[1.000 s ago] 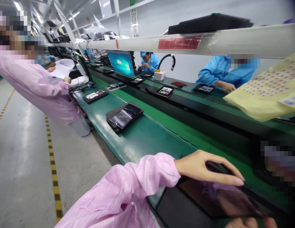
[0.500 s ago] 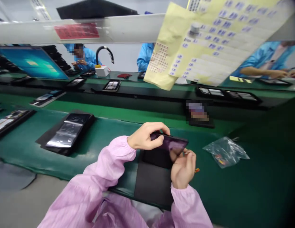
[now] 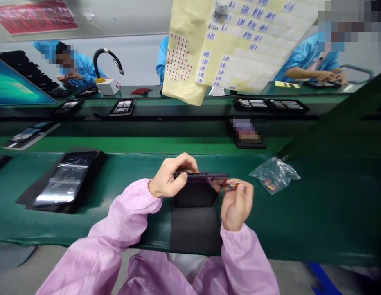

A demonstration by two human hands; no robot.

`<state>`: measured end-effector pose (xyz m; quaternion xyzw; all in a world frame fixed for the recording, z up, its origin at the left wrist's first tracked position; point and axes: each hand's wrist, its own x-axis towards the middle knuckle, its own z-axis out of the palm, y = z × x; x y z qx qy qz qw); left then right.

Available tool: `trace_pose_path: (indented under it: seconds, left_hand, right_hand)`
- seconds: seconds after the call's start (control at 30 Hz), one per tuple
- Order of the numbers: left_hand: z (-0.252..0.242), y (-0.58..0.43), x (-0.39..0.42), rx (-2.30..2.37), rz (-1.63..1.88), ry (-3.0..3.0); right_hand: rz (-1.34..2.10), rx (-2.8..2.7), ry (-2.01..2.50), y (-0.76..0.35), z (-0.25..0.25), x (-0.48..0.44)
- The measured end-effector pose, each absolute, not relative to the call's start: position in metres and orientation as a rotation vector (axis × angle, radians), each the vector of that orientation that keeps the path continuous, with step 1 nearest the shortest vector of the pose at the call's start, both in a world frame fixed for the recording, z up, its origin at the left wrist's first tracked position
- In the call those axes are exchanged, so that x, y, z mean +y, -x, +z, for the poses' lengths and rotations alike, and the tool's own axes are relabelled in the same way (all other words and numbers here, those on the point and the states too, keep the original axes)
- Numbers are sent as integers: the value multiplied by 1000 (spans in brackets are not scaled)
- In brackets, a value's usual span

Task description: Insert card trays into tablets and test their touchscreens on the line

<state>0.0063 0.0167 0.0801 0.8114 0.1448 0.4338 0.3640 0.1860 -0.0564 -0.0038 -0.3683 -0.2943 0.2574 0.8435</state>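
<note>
Left hand (image 3: 170, 180) grips the tablet (image 3: 202, 178); right hand (image 3: 236, 203) pinches something small, perhaps a sticker.

Light: bright, even, from overhead.
Glare: white streaks on the wrapped tablet (image 3: 67, 178); purple sheen on the held device (image 3: 205, 177).
Shadows: soft, faint on the green belt (image 3: 300, 213).
Blur: yellow sheet (image 3: 239, 45) near the lens is soft; small piece (image 3: 233, 185) in the right hand (image 3: 236, 205) is indistinct.
Edges: straight lines bow; lower right corner darkens.

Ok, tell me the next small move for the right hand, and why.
Probably ease the small orange piece against the tablet at its right edge. The left hand grips the tablet, seen edge-on, above the black mat, and the right hand pinches the piece right beside that edge.
</note>
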Motion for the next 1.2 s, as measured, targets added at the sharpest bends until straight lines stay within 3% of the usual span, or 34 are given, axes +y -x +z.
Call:
trace_pose_path:
  seconds: [0.13,0.3,0.7,1.2]
  left_hand:
    - [73,-9,5,325,1146,-1961]
    - [63,-13,0,313,1196,-1695]
    - [54,-18,-2,367,1212,-1458]
    - [55,-21,-3,347,1257,-1386]
  right_hand:
    - [180,-1216,811,-205,60,-59]
    - [173,-2043,879,-197,123,-49]
    - [-36,-2326,942,-192,132,-42]
    - [-65,-2574,895,-191,141,-35]
